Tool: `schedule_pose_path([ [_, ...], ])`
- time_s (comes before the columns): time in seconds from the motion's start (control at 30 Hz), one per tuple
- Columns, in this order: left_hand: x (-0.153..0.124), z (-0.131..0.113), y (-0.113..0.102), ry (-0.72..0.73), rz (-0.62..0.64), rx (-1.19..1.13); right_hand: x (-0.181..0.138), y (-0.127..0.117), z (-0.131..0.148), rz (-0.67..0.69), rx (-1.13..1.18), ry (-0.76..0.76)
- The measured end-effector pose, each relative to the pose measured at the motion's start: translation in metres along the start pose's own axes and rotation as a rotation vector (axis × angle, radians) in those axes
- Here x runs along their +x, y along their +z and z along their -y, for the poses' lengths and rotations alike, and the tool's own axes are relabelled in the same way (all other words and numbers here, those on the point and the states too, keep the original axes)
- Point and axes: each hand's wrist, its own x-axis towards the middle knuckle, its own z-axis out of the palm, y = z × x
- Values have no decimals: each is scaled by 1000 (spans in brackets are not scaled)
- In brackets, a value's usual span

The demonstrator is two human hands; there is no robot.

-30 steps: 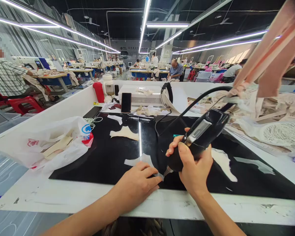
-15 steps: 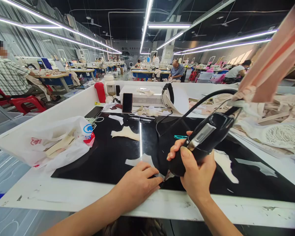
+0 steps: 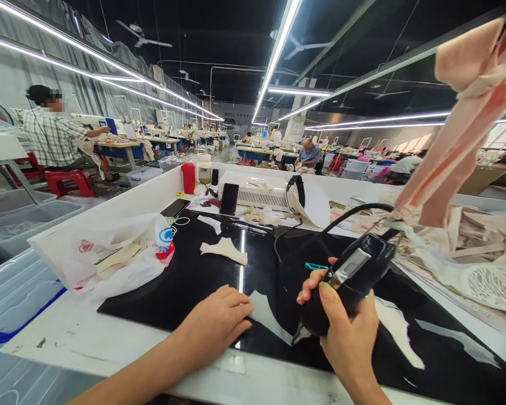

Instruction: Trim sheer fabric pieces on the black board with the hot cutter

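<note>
My right hand [image 3: 349, 332] is wrapped round a black corded handheld power tool [image 3: 352, 281], its thumb along the body. The tool's pointed metal tip meets the lower right end of a translucent grey-white fabric piece [image 3: 266, 316] on the black work mat [image 3: 160, 298]. My left hand [image 3: 219, 322] lies with fingers stretched out, fingertips at the left edge of that piece. Right of the tool are a cream cut piece [image 3: 398, 329] and another translucent piece [image 3: 455, 340]. A cream cut piece [image 3: 224, 251] lies farther back.
A white plastic bag [image 3: 122, 253] with cut pieces lies at left. Behind stand a phone [image 3: 229, 199] and a white box-shaped machine [image 3: 253, 188]. A pink fabric strip [image 3: 459, 135] holds up the tool's cord. Fabric scraps [image 3: 476, 236] pile at right. People work at sewing tables beyond.
My left hand has slid left off the middle of the translucent piece, baring more of it. The tool's tip remains at the piece's right end. The camera view has shifted.
</note>
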Motion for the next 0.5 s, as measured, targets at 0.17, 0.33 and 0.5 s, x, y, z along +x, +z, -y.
schedule_pose_path([
  [0.17,-20,15,-12,-103,26,-48,6,-5,0,-30,-51,-11],
  [0.33,-30,21,-16,-137,-27,-111,11,-2,5,-35,-101,-40],
  [0.5,-34,29,-20,-199,-72,-118,11,14,14,-75,-205,-83],
])
